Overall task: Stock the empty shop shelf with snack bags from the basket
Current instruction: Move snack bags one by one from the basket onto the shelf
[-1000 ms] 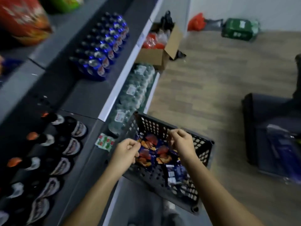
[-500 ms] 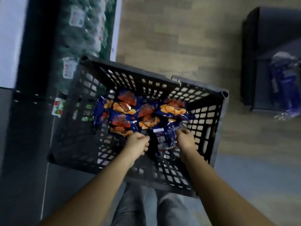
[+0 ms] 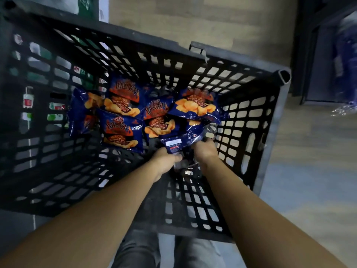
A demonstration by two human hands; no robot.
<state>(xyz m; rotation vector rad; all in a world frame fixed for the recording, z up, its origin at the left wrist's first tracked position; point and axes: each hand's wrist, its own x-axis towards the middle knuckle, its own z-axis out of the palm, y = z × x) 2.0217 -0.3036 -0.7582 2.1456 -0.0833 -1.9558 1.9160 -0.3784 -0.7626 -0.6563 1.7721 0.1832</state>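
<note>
- Nearest, just below the near wall of the black mesh basket (image 3: pixel 268 144), the person's legs in grey trousers (image 3: pixel 135 248) show.
- Both bare forearms extend over that near wall and down into the basket.
- The left hand (image 3: pixel 165 161) is low inside the basket, close to the near wall, with its fingers curled round the near edge of a blue snack bag (image 3: pixel 180 141).
- The right hand (image 3: pixel 205 149), just to the right of it, grips the same bag's right end, its fingertips hidden under the foil.
- That bag lies back side up with a white label showing, on the basket bottom right of centre, between the two hands.
- Beyond it, across the middle of the basket, more blue bags (image 3: pixel 121 132) printed with orange crisps lie face up and overlapping; the rightmost touches the one being held.
- Past the basket's far rim lies a pale wooden floor (image 3: pixel 222 22).
- Far right of the basket stands a dark unit (image 3: pixel 309 55) with something blue in plastic wrap (image 3: pixel 345 55), too blurred to identify.
</note>
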